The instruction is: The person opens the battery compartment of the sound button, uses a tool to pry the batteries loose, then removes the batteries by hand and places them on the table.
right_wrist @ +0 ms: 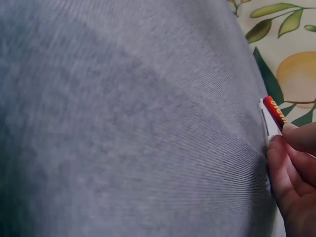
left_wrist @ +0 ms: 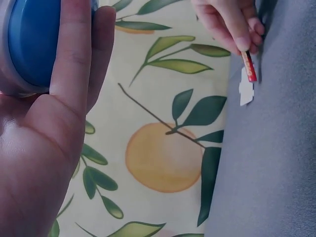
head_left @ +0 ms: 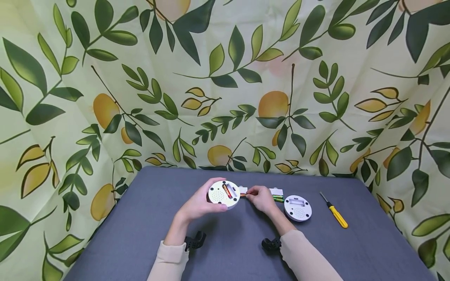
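My left hand [head_left: 202,202] holds a round white battery-powered device [head_left: 216,194] by its rim, underside facing up. Its battery compartment is uncovered, and one red battery [head_left: 227,191] lies in it beside a vacant slot. The left wrist view shows the device's other side as a smooth blue dome [left_wrist: 32,44], with fingers along it. To the right, my right hand [head_left: 261,200] pinches another red battery [right_wrist: 274,108] between thumb and fingers. That battery is close over a small white cover [left_wrist: 246,90] on the table.
Right of my right hand lie another white cover [head_left: 276,191] and green batteries [head_left: 278,198]. A second round white device [head_left: 299,212] rests underside up with its compartment uncovered. Farther right is a yellow-handled screwdriver [head_left: 338,217]. A leaf-patterned curtain [head_left: 239,117] hangs behind the grey table [head_left: 140,242].
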A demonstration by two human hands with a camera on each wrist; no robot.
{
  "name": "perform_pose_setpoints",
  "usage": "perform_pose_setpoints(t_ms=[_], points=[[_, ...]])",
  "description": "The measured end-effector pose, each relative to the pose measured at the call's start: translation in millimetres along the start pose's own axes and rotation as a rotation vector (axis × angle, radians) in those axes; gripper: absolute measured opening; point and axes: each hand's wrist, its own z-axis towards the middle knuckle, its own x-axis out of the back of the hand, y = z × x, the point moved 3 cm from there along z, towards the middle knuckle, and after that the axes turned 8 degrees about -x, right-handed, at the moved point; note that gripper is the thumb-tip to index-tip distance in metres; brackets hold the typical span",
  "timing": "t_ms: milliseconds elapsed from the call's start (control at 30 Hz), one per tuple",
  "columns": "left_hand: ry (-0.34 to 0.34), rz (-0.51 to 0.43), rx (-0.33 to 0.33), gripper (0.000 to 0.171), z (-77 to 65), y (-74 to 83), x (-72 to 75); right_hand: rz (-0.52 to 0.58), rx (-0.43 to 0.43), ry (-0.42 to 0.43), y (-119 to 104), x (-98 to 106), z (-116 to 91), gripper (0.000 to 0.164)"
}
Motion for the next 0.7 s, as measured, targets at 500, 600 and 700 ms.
perform_pose_setpoints(t_ms=[500,600,700], points=[[-0.013,0.009,0.000,0.084,0.9,2.2,0.6,-0.071,-0.013,0.019,3.7,-7.1,6.2,0.006],[-0.015,0.004,0.008,0.082,0.6,1.7,0.4,-0.044,-0.039,0.039,4.0,-5.3,4.7,0.009],[-0.016,-0.001,0.011,0.081,0.4,0.3,0.5,-0.010,-0.046,0.068,1.9,-0.9,2.5,0.011]])
